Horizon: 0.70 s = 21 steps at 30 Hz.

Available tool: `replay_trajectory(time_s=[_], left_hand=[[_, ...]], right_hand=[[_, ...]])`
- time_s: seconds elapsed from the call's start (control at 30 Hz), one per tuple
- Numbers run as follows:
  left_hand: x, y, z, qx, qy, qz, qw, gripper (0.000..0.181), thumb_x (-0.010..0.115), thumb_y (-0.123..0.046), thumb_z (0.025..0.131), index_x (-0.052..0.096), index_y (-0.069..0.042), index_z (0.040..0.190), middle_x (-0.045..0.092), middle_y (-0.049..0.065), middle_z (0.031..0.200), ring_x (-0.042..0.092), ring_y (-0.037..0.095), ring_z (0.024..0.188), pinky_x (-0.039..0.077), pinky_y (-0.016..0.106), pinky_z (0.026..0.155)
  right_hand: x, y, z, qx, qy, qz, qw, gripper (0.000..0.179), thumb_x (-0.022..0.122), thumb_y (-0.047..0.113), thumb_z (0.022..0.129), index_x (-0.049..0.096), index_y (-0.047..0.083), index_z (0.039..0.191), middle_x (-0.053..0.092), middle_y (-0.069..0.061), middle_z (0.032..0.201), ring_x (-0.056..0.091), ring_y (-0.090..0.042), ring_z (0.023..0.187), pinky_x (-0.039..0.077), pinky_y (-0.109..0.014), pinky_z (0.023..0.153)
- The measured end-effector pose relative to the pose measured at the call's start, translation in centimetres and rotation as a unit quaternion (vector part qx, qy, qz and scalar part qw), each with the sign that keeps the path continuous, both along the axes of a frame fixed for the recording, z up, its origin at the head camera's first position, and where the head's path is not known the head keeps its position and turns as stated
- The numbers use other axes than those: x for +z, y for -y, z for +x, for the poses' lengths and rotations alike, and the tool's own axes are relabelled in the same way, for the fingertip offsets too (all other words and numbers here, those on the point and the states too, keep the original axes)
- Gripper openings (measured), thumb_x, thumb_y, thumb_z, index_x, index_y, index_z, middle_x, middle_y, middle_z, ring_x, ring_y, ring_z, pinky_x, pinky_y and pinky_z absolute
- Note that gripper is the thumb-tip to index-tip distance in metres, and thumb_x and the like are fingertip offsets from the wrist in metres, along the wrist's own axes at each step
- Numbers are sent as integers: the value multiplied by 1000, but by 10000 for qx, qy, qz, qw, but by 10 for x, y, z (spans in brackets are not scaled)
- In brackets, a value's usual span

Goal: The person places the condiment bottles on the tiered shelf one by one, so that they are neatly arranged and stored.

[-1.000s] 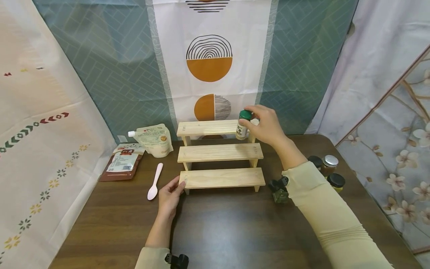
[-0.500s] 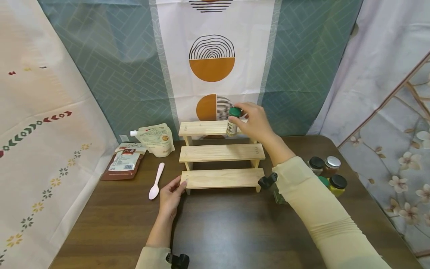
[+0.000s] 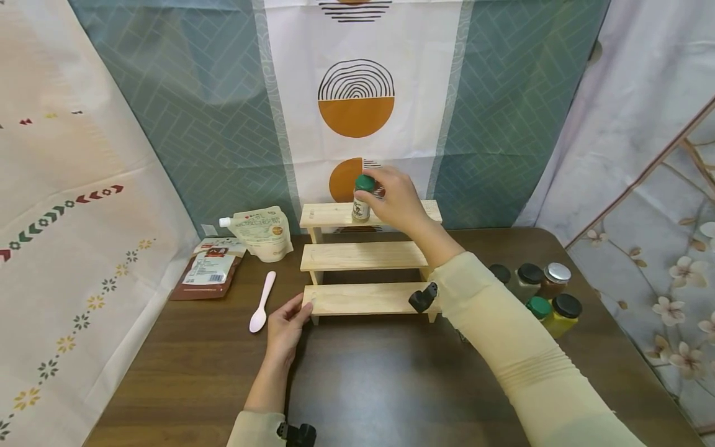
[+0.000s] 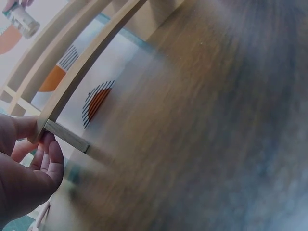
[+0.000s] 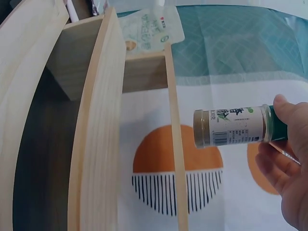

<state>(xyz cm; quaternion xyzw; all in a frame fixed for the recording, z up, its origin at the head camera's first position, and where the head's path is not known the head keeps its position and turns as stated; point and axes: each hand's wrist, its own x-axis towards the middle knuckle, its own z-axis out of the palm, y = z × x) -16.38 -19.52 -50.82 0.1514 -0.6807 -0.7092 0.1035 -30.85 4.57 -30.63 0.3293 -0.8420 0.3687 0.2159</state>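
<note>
The right hand pinches the green-capped spice jar by its cap, just above the wooden stand's top shelf: placing, apparently. The left hand grips the bottom shelf's end (likely steadying it). Setting down calls for a level base.

From above and behind the left hand and right hand, the head view looked forward and down, the widest of the three. The left-wrist view, close beside its hand, faced along the shelf and table; the right-wrist view, equally near (its picture ran sideways), faced across the steps. All shared the shelf and jar.
</note>
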Motion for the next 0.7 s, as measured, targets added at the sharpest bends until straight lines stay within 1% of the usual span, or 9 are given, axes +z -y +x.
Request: replay_trajectory(time_s=[0.13,0.3,0.43,0.6,0.7], left_hand=[[1,0,-1,-12,39,-67,10000,37,71,-1,93,65,8,128,68,10,102,63,6,83,54,18,74],[1,0,0,-30,-7,-90,10000,36,71,0,93,65,8,127,69,14,104,63,7,83,54,18,73],[1,0,-1,-41,-31,-71,10000,36,71,0,93,65,8,127,70,14,103,64,7,83,54,18,74],[1,0,-1,-64,-36,-44,10000,36,72,0,93,65,9,127,70,15,104,64,7,83,55,18,74],[1,1,0,-47,-32,-40,10000,36,72,0,92,66,9,127,70,15,104,64,7,83,55,18,74]], right_hand=[[1,12,-3,30,60,64,10000,45,77,21,92,65,-1,130,67,-15,117,63,-27,98,57,-33,80],[1,24,-5,-107,182,194,9996,44,76,24,93,65,1,130,68,-13,113,61,-26,98,54,-32,79],[-1,30,-5,-142,246,220,9994,45,76,24,93,64,2,131,68,-12,113,62,-25,96,52,-33,80],[-3,38,-7,-182,213,255,9993,46,76,26,93,64,2,132,68,-13,120,61,-28,104,49,-38,88],[-4,44,-10,-194,200,241,9993,46,75,27,94,64,3,132,68,-13,122,62,-29,105,49,-38,88]])
